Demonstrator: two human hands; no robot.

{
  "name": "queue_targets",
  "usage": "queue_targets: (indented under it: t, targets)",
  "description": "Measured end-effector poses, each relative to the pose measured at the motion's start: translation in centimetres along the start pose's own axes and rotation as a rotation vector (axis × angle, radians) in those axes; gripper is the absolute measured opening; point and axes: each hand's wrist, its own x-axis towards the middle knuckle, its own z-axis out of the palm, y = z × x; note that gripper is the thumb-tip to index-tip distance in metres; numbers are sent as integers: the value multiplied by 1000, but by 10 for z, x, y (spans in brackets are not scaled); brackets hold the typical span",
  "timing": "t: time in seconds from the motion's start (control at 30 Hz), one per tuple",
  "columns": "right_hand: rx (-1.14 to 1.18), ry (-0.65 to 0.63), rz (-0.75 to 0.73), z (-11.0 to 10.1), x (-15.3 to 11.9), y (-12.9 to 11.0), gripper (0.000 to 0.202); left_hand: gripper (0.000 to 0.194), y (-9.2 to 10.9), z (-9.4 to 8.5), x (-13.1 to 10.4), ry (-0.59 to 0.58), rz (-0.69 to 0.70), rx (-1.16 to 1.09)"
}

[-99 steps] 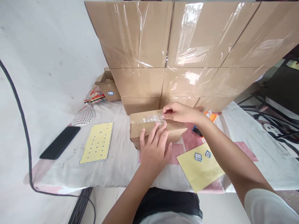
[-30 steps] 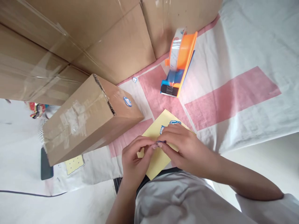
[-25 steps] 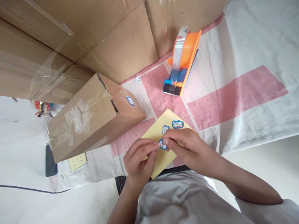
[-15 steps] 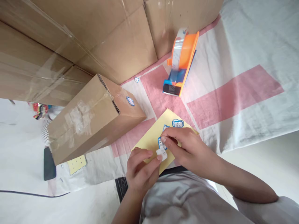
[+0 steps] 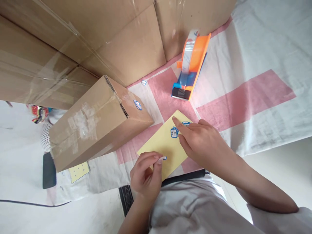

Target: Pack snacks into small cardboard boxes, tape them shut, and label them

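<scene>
Just below the centre of the frame, pinched between the thumb and index fingertip of the left hand (image 5: 146, 177): a small blue-edged label (image 5: 164, 158), seen nearly edge-on, pointing right and slightly up, with its short visible length close to level. Directly beneath, a yellow sheet (image 5: 158, 143), long axis slanting from lower left to upper right, with one corner towards the top. On it, just right of centre, a label cluster (image 5: 174, 132) beside the right thumb, and another blue-edged label (image 5: 186, 123) partly covered by the right hand (image 5: 203, 139).

Left forearm rising from the bottom edge, wrist bent a little, remaining fingers curled inward. Right forearm reaching in from the lower right, back of the hand upward, index finger stretched to the upper left near the sheet's top corner, thumb apart and lower, other fingers bent under and partly hidden; hard to tell whether touching the paper.

At left, a taped cardboard box (image 5: 97, 126); above centre right, an orange and blue tape dispenser (image 5: 193, 58).
</scene>
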Motion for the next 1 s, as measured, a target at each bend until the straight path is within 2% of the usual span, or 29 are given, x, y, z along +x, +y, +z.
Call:
queue_targets:
  t: [0.07,0.17,0.23,0.33,0.43,0.5,0.57,0.67,0.83,0.93,1.0]
  targets:
    - [159,21,-4,-8,1,-2,40,30,1,3,-1,31,-67,-58]
    - [505,2,-80,-14,1,-12,17,25,2,5,-4,71,-184,-118]
    - [634,23,-119,-13,1,-20,16,20,3,7,-7,96,-251,-133]
    - [592,112,-158,-13,1,-25,17,14,6,9,-8,127,-353,-133]
    - [417,86,-255,-25,9,-16,23,9,11,10,-5,101,-436,-144]
    - [259,82,-353,-38,23,-4,28,14,13,7,-1,106,-452,-118]
    - [113,105,-440,-50,45,10,31,20,14,2,4,175,-408,-40]
    - [-14,91,-525,-56,90,27,35,16,10,-8,12,328,-253,104]
    - [-183,17,-701,-42,156,31,37,11,1,-27,29,480,-46,303]
    - [-256,5,-765,-32,170,27,37,12,-9,-58,45,673,248,550]
    - [-287,-3,-778,-28,170,25,40,21,-19,-85,56,717,391,692]
